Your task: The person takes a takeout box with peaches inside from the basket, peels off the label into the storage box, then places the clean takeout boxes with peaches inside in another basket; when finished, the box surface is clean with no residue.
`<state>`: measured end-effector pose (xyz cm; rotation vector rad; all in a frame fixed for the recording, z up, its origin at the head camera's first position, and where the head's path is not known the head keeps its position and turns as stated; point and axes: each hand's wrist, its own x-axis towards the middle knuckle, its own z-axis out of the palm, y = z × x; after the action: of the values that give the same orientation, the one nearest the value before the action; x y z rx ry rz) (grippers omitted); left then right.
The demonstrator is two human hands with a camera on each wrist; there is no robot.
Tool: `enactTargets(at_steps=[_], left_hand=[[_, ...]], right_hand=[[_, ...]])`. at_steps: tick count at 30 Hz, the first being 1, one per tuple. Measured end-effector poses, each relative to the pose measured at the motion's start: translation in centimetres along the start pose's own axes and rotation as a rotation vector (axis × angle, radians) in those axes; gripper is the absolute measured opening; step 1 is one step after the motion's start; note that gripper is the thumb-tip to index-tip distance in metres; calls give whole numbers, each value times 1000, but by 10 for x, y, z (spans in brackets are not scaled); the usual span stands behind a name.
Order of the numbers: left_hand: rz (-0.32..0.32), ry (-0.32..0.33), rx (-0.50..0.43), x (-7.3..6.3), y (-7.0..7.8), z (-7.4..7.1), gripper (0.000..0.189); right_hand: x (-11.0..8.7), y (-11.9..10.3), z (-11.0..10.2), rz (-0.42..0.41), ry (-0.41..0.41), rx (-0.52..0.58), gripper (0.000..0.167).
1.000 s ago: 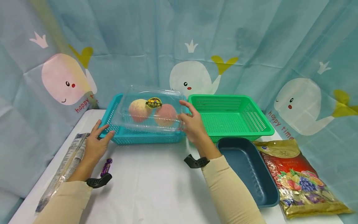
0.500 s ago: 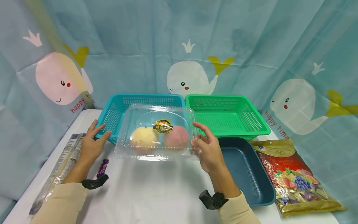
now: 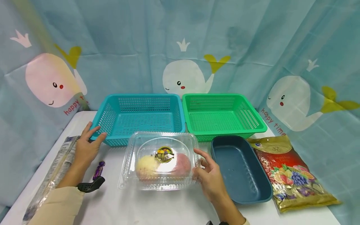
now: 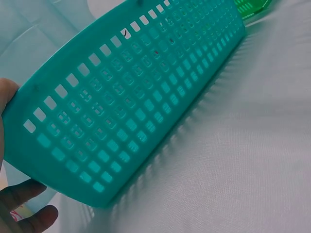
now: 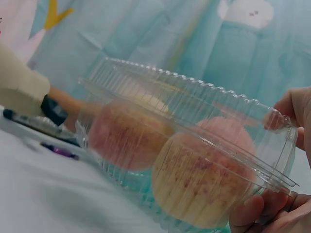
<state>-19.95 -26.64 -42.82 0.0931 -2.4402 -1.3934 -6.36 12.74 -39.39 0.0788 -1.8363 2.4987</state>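
Note:
My right hand (image 3: 211, 181) grips the right end of a clear plastic fruit box (image 3: 162, 135), fingers above and below its rim in the right wrist view. Inside the lidded box lie two peaches, one yellowish (image 3: 147, 167) and one pink (image 3: 183, 165); a black and gold sticker (image 3: 164, 154) marks the lid. The box is held in front of the blue basket (image 3: 142, 137). My left hand (image 3: 87, 149) is at that basket's front left corner, its fingers spread and loosely extended, the tips at the rim; part of it is cut off in the left wrist view.
Beside the blue basket stands a green basket (image 3: 222, 136). A dark blue bin (image 3: 239, 175) and a red and gold candy bag (image 3: 292, 178) are at the right. A purple wrapped candy (image 3: 99, 170) and a long newspaper-patterned packet (image 3: 53, 175) lie on the left.
My right hand has brought the fruit box from over the blue basket toward me and down. My left hand has stayed at the basket's corner.

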Motion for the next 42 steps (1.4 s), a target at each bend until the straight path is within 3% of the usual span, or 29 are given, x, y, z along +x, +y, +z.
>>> enactTargets(at_steps=[13, 15, 18, 21, 26, 29, 32, 35, 39, 42], left_hand=[[-7, -19, 22, -2, 0, -3, 62], [0, 35, 52, -7, 3, -1, 61], [44, 170, 60, -23, 13, 1, 55], [151, 309, 28, -40, 23, 2, 46], [333, 366, -46, -59, 43, 0, 43], [388, 306, -117, -70, 50, 5, 46], [405, 199, -161, -83, 52, 14, 52], [354, 90, -169, -93, 49, 26, 55], [219, -78, -141, -98, 43, 38, 54], [144, -221, -191, -103, 40, 43, 54]], right_hand=[[-11, 31, -22, 55, 35, -56, 63], [-11, 35, -23, 49, 43, -57, 63], [-10, 40, -24, 38, 54, -62, 63], [-9, 42, -27, 33, 57, -70, 63], [-8, 44, -30, 36, 53, -55, 63], [-7, 45, -32, 34, 57, -53, 63], [-6, 45, -33, 25, 69, -67, 62], [-5, 45, -34, 12, 73, -83, 60], [-5, 46, -34, 2, 72, -103, 59], [-6, 47, -35, 1, 71, -119, 59]])
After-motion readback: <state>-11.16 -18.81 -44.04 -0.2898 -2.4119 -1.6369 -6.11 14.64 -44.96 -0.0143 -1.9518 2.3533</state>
